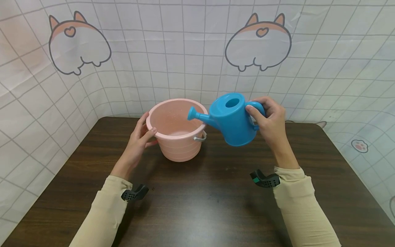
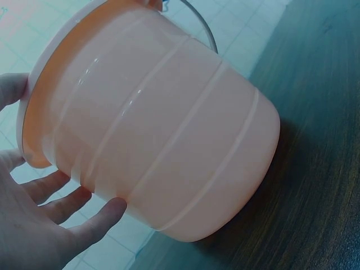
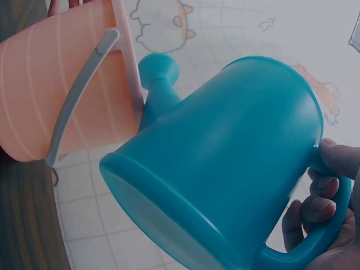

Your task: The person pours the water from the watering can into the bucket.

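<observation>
A pink plastic bucket [image 1: 182, 147] stands toward the back of the table. My left hand [image 1: 138, 137] holds its left side, the thumb over the rim and other fingers against the outer wall, as the left wrist view also shows on the bucket [image 2: 163, 124]. My right hand [image 1: 271, 118] grips the handle of a blue watering can [image 1: 236, 120], raised above the table and tipped to the left. Its spout head [image 1: 192, 114] reaches over the bucket's right rim. In the right wrist view, curled fingers [image 3: 318, 208] wrap the can's handle. The inside of the can is hidden.
The dark wooden table [image 1: 197, 206] extends toward me on both sides. Close behind it hangs a white grid-patterned cloth [image 1: 185, 51] with cartoon prints. A grey bail handle [image 1: 200, 137] hangs at the bucket's right side.
</observation>
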A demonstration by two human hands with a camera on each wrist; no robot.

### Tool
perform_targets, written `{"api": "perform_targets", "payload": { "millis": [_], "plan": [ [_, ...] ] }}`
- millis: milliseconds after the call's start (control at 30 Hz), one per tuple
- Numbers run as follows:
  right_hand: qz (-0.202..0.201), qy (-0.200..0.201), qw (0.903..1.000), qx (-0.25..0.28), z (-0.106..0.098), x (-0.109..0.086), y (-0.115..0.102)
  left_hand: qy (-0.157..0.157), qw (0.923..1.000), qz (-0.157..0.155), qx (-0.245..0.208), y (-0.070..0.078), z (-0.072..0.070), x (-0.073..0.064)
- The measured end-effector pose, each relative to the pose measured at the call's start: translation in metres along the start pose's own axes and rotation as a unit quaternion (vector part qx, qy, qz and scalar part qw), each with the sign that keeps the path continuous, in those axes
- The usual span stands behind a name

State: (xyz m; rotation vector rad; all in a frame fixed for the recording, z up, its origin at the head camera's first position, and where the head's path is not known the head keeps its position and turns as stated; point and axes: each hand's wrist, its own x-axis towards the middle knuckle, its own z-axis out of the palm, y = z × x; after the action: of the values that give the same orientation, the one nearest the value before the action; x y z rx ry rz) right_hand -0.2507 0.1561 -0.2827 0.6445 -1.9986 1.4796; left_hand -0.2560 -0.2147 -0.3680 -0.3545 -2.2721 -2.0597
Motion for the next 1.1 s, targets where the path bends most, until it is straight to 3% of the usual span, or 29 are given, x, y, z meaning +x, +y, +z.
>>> {"api": "perform_targets", "payload": {
  "millis": [200, 467, 867, 1100],
  "plan": [
    [0.006, 0.004, 0.9999, -0.008, -0.001, 0.001, 0.018, -0.002, 1.0, 0.0, 0.0, 0.0, 0.0, 0.0],
    [-0.001, 0.003, 1.0, -0.004, -0.002, 0.002, 0.021, -0.004, 1.0, 0.0, -0.004, 0.001, 0.0, -0.002],
    [-0.001, -0.002, 1.0, 0.007, 0.001, 0.0, -0.004, -0.003, 1.0, 0.003, -0.007, -0.001, -0.001, -0.001],
    [-0.004, -0.003, 1.0, 0.008, 0.001, 0.0, -0.006, -0.002, 1.0, 0.003, -0.007, -0.002, -0.001, -0.001]
  ]
}}
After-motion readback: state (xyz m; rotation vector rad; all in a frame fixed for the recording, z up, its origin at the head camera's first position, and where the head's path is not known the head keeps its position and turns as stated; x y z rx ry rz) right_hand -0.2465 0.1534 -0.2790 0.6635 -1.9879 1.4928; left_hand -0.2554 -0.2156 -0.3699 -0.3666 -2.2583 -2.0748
